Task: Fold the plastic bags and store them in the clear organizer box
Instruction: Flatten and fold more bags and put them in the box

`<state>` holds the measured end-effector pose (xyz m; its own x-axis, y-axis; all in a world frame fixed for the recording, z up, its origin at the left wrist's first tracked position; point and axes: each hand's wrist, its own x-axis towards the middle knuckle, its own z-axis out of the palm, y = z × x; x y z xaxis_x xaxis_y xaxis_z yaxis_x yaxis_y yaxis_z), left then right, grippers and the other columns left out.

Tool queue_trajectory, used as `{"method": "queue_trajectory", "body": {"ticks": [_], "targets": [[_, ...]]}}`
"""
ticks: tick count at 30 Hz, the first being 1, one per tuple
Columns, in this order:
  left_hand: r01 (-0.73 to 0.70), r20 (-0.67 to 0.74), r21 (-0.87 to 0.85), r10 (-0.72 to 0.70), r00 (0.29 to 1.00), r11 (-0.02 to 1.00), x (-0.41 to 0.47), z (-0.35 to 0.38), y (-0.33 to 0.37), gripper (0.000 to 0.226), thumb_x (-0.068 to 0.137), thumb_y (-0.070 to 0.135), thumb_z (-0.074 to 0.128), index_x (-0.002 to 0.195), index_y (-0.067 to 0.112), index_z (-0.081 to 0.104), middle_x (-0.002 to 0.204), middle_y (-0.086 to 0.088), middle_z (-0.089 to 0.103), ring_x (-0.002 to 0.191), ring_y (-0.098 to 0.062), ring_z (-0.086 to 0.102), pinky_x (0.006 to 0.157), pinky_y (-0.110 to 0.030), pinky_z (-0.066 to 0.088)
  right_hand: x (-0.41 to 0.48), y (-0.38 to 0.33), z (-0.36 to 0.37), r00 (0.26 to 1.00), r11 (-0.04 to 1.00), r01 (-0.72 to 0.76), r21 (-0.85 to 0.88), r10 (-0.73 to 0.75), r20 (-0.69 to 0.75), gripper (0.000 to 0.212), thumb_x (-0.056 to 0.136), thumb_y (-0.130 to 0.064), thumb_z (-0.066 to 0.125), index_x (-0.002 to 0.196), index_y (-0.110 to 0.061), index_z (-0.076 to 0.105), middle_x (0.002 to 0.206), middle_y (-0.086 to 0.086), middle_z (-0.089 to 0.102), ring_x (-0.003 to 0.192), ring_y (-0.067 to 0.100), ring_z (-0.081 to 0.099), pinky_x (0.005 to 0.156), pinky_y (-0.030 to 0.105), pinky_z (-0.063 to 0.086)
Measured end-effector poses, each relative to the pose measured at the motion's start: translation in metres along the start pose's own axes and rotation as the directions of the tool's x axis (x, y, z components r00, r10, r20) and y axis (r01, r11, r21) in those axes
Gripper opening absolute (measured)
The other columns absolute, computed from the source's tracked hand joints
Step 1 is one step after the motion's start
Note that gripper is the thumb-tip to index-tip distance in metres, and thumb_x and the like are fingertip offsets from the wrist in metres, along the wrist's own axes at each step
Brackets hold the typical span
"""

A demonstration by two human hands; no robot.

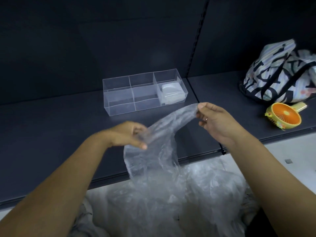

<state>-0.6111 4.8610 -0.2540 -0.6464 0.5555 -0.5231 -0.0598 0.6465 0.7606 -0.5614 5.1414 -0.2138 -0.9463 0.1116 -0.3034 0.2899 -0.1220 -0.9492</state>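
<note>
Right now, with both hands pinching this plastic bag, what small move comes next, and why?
Probably lay the plastic bag flat on the dark shelf: the left hand and right hand hold it hanging, crumpled and unfolded, above the pile of bags.

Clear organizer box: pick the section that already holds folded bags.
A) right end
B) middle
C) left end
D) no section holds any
A: a pale stack of folded bags sits in the right-end section of the clear organizer box, while the left and middle sections look empty.
</note>
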Motion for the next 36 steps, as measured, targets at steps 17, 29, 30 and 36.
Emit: {"method": "queue_trajectory", "body": {"ticks": [17, 29, 30, 36], "targets": [[-0.072, -0.571, -0.614, -0.378, 0.729, 0.786, 0.011, 0.005, -0.072, 0.009, 0.088, 0.010, 0.066, 0.081, 0.014, 0.065, 0.072, 0.002, 0.064, 0.056, -0.003, 0.058, 0.052, -0.014, 0.048, 0.061, 0.047, -0.074, 0.995, 0.810, -0.091, -0.579, 0.048, -0.089, 0.019, 0.093, -0.009, 0.058, 0.074, -0.010, 0.058, 0.066, 0.006, 0.064, 0.067, 0.018, 0.056, 0.065, 0.026, 0.046], [-0.277, -0.625, -0.746, -0.493, 0.605, 0.606, 0.042, -0.011, -0.065, 0.030, 0.095, 0.034, 0.057, 0.117, 0.014, 0.056, 0.103, -0.004, 0.064, 0.080, -0.007, 0.064, 0.065, -0.020, 0.052, 0.098, 0.040, -0.043, 0.929, 0.788, -0.026, -0.615, -0.208, -0.306, 0.018, 0.093, -0.007, 0.055, 0.110, -0.005, 0.057, 0.095, 0.003, 0.056, 0.088, 0.016, 0.052, 0.071, 0.020, 0.041], [-0.262, -0.548, -0.809, -0.513, 0.661, 0.527, 0.038, -0.010, -0.066, 0.042, 0.095, 0.040, 0.054, 0.127, 0.013, 0.050, 0.111, -0.005, 0.061, 0.088, -0.012, 0.063, 0.072, -0.025, 0.053, 0.095, 0.041, -0.041, 0.920, 0.822, -0.028, -0.568, -0.201, -0.337, 0.024, 0.093, -0.013, 0.058, 0.116, -0.005, 0.054, 0.098, 0.004, 0.055, 0.090, 0.015, 0.052, 0.077, 0.021, 0.040], [0.004, -0.222, -0.927, -0.553, 0.803, 0.376, -0.002, 0.034, -0.086, 0.053, 0.089, 0.051, 0.055, 0.115, 0.006, 0.053, 0.105, -0.007, 0.068, 0.089, -0.019, 0.069, 0.065, -0.031, 0.056, 0.019, 0.073, -0.017, 0.961, 0.918, -0.063, -0.392, -0.049, -0.272, 0.032, 0.091, -0.038, 0.060, 0.093, -0.006, 0.064, 0.080, -0.003, 0.061, 0.078, 0.012, 0.056, 0.076, 0.028, 0.045]]}}
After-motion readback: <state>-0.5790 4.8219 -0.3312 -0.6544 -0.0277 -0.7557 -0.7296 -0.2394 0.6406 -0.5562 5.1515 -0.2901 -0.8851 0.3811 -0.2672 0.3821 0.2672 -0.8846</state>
